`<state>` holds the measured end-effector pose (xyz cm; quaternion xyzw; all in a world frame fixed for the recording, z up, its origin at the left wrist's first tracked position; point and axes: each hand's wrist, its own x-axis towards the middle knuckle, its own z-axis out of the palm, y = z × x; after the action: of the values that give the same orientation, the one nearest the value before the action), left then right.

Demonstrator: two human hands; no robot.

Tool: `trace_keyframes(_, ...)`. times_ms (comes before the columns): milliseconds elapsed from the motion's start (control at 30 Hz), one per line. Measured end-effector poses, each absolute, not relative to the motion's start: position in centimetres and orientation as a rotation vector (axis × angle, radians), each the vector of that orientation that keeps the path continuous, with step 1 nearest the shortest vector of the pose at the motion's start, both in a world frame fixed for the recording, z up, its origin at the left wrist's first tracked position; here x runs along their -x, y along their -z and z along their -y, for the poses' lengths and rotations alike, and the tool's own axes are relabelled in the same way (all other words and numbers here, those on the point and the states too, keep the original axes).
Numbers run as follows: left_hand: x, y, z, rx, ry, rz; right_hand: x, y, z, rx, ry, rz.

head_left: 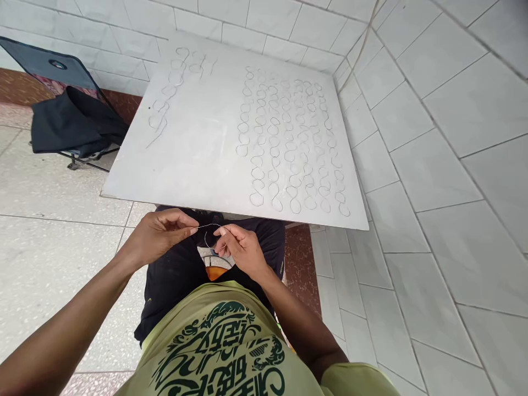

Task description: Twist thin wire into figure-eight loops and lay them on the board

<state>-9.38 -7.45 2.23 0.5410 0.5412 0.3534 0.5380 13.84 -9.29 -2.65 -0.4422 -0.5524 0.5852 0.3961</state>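
Observation:
A thin piece of wire [209, 225] runs between my two hands, just below the near edge of a white board [198, 137]. My left hand [159, 234] pinches one end with closed fingers. My right hand [243, 247] pinches the other end, where the wire curves down into a loop. Both hands hover over my lap, above dark trousers. On the board lie several rows of bent wire figure-eight shapes [289, 143], most on the right half. A shorter column of wire shapes [169, 88] lies at the board's far left.
The board rests low against a white tiled wall [433, 137] that runs along the right. A dark folding chair with black cloth [70, 121] stands at the far left on the speckled floor [53, 187].

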Motion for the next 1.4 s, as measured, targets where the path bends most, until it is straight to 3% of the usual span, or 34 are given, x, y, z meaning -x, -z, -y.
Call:
trace_keyframes(300, 7.4, 0.9, 11.1, -0.875, -1.241, -1.294, -12.5, 3.0, 9.1, 1.184, -1.57, 0.992)
trace_keyframes(467, 4.3, 2.7, 13.7, -0.702, -1.19, -1.198, -11.8, 3.1, 9.1, 1.203, -1.54, 0.989)
trace_keyframes(633, 3.0, 2.4, 13.1, -0.7, -1.319, -1.309, -10.9, 3.3, 9.7, 1.247, -1.425, 1.192)
trace_keyframes(900, 3.8, 2.4, 12.2, -0.756, -1.177, -1.352, -11.2, 3.7, 10.0, 1.262, -1.363, 1.468)
trace_keyframes(1400, 3.6, 3.3, 12.8, -0.758, -1.21, -1.405, -12.1, 4.4, 9.6, 1.213, -0.916, 2.206)
